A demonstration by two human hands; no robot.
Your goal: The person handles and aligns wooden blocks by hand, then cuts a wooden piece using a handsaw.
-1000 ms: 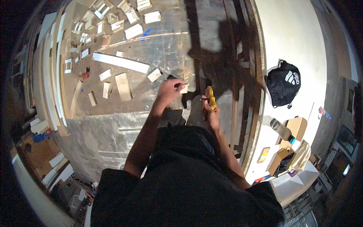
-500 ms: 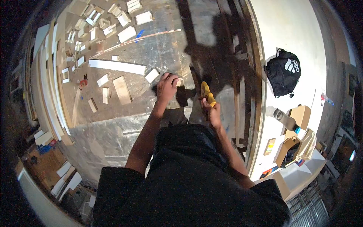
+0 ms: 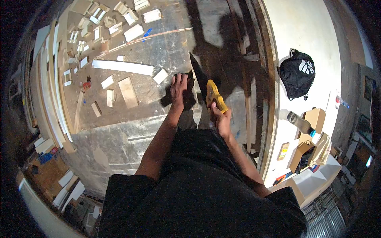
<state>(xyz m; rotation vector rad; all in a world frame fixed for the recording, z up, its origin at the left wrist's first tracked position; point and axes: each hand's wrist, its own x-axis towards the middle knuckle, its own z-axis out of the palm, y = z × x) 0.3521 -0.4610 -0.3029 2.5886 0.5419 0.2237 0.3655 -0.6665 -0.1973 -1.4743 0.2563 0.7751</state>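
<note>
In the head view my right hand (image 3: 220, 118) is wrapped round the yellow handle of a hand saw (image 3: 214, 97). The saw's dark blade points away from me and to the left, beside a strip of wood. My left hand (image 3: 179, 90) lies palm down left of the blade, its fingers stretched forward over a piece that is mostly hidden in shadow. Left of this hand lies a small pale block (image 3: 160, 76), and beyond that a long white board (image 3: 123, 67).
Wood blocks (image 3: 128, 92) and small assembled wooden pieces (image 3: 98, 14) lie at the left. Long strips (image 3: 50, 91) line the left edge. At right, a white surface (image 3: 317, 23) holds a black bag (image 3: 296, 75), a bottle (image 3: 300, 123) and an open cardboard box (image 3: 300, 155).
The saw has swung to point forward, its blade now visible beside my left hand. My left hand has gone from curled fingers to lying flatter, with fingers extended.
</note>
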